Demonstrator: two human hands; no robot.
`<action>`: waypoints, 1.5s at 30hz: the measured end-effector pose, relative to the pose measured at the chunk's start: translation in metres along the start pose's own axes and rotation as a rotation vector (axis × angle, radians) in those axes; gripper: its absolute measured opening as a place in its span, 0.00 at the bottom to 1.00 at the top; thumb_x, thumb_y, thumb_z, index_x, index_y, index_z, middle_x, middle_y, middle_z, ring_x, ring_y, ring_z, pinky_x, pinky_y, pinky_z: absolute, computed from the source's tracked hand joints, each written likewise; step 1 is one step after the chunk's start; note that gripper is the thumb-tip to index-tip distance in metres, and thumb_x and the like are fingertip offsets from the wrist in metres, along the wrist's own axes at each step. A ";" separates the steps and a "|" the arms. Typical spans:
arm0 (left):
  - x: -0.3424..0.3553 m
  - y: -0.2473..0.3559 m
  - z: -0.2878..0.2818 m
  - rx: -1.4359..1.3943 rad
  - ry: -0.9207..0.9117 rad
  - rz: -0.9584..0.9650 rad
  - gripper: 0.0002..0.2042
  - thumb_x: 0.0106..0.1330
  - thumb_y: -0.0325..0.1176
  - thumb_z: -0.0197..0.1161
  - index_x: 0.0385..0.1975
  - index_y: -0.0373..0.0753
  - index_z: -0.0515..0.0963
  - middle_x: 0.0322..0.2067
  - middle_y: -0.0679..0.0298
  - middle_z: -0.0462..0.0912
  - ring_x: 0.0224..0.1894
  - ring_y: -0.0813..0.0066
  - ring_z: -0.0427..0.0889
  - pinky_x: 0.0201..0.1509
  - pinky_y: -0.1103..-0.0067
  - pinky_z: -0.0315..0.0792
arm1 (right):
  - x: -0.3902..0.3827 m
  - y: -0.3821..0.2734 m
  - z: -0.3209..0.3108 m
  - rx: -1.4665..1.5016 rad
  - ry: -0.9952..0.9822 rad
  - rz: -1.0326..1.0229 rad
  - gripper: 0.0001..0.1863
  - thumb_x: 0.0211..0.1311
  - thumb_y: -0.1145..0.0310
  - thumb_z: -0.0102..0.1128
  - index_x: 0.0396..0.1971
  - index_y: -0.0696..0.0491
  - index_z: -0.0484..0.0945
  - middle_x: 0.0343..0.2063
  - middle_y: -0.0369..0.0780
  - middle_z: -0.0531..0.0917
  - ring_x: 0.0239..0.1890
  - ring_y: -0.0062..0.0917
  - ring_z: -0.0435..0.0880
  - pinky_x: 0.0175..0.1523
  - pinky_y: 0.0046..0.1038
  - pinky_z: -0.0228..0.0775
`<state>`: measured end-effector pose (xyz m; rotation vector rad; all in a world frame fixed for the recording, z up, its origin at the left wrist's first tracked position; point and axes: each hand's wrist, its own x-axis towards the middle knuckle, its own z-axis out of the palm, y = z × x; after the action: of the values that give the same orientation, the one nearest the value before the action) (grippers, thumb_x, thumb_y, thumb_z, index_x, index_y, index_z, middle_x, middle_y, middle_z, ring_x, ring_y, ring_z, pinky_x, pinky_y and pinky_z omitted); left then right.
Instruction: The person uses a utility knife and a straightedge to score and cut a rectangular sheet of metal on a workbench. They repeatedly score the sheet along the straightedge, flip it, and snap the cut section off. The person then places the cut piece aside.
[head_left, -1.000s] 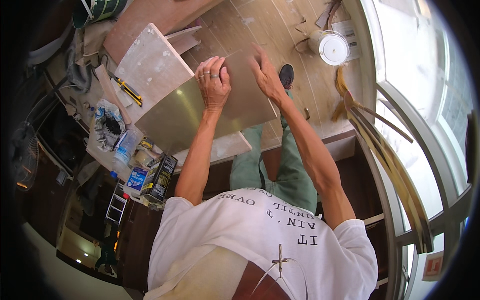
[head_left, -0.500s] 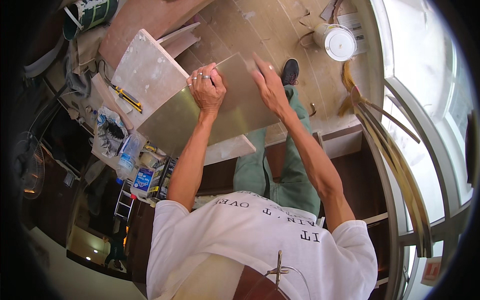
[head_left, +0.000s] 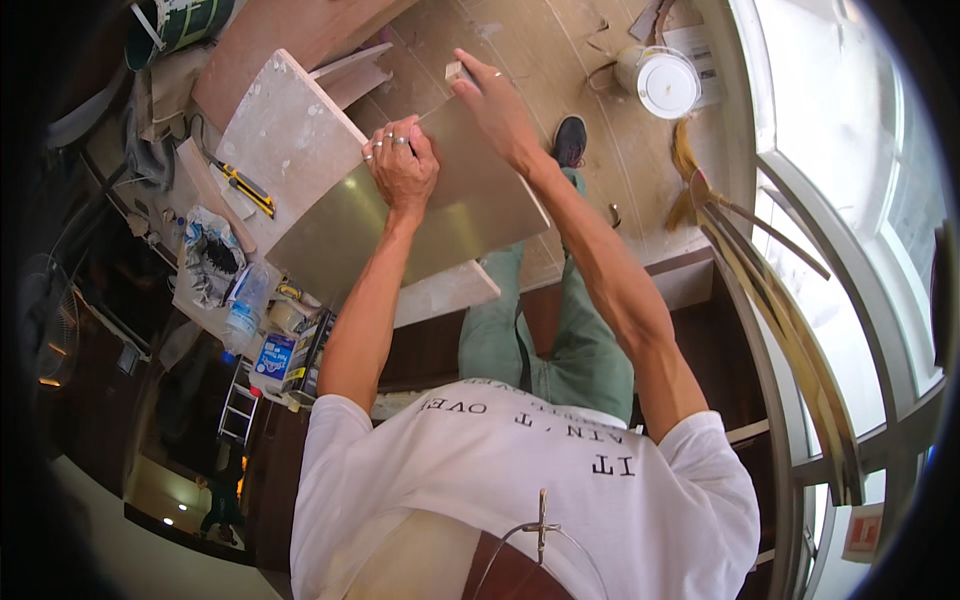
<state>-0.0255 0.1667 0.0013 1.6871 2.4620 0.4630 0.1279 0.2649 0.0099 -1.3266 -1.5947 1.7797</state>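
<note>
A smooth, shiny greyish-tan panel [head_left: 460, 210] lies tilted across the workbench, its right end reaching out past the bench top. My left hand [head_left: 402, 165] is closed over the panel's far edge, fingers curled and rings showing. At the panel's far right corner, my right hand [head_left: 490, 95] grips a small pale block [head_left: 456, 72] that looks like a sanding block. Most of this block is hidden by the fingers. Under the panel is a dusty, paint-spotted board [head_left: 285, 120], the bench top.
A yellow-and-black utility knife [head_left: 248, 190] rests on the board at left. Beside it are a plastic bottle [head_left: 245, 310], a crumpled bag [head_left: 210, 255] and a blue-labelled container [head_left: 272, 362]. A white bucket [head_left: 668, 85] stands on the floor; long strips [head_left: 785, 330] lean near the window.
My right hand has moved away from me and left along the panel's edge, and the block now shows. My left hand keeps its hold. The whole view has shifted slightly.
</note>
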 end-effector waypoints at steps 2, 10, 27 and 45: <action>0.000 -0.006 0.003 0.027 0.014 -0.002 0.09 0.70 0.32 0.54 0.41 0.42 0.82 0.36 0.61 0.84 0.42 0.59 0.81 0.51 0.64 0.68 | -0.016 0.013 -0.007 -0.004 -0.009 -0.045 0.26 0.76 0.59 0.48 0.67 0.57 0.68 0.60 0.54 0.76 0.62 0.49 0.74 0.68 0.39 0.61; 0.004 -0.002 0.004 0.005 0.021 -0.012 0.08 0.70 0.33 0.55 0.41 0.43 0.82 0.36 0.63 0.84 0.41 0.60 0.81 0.51 0.64 0.68 | 0.001 0.013 -0.003 -0.072 0.061 -0.049 0.27 0.73 0.55 0.56 0.66 0.53 0.70 0.51 0.52 0.80 0.52 0.44 0.79 0.58 0.37 0.69; -0.006 -0.010 0.001 -0.017 0.049 -0.042 0.08 0.70 0.34 0.56 0.41 0.44 0.82 0.35 0.65 0.84 0.42 0.62 0.81 0.53 0.65 0.68 | -0.032 -0.040 -0.022 -0.231 -0.103 0.065 0.28 0.74 0.53 0.53 0.68 0.51 0.70 0.58 0.51 0.79 0.61 0.42 0.77 0.67 0.37 0.64; -0.017 -0.023 -0.018 -0.305 0.306 -0.063 0.12 0.62 0.29 0.63 0.46 0.42 0.79 0.46 0.62 0.83 0.50 0.60 0.81 0.59 0.64 0.70 | -0.049 -0.033 -0.009 -0.127 -0.034 -0.097 0.26 0.77 0.55 0.51 0.69 0.51 0.69 0.58 0.44 0.80 0.57 0.29 0.78 0.63 0.32 0.68</action>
<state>-0.0439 0.1399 0.0095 1.5050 2.4677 1.0980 0.1488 0.2394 0.0596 -1.2571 -1.7851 1.6770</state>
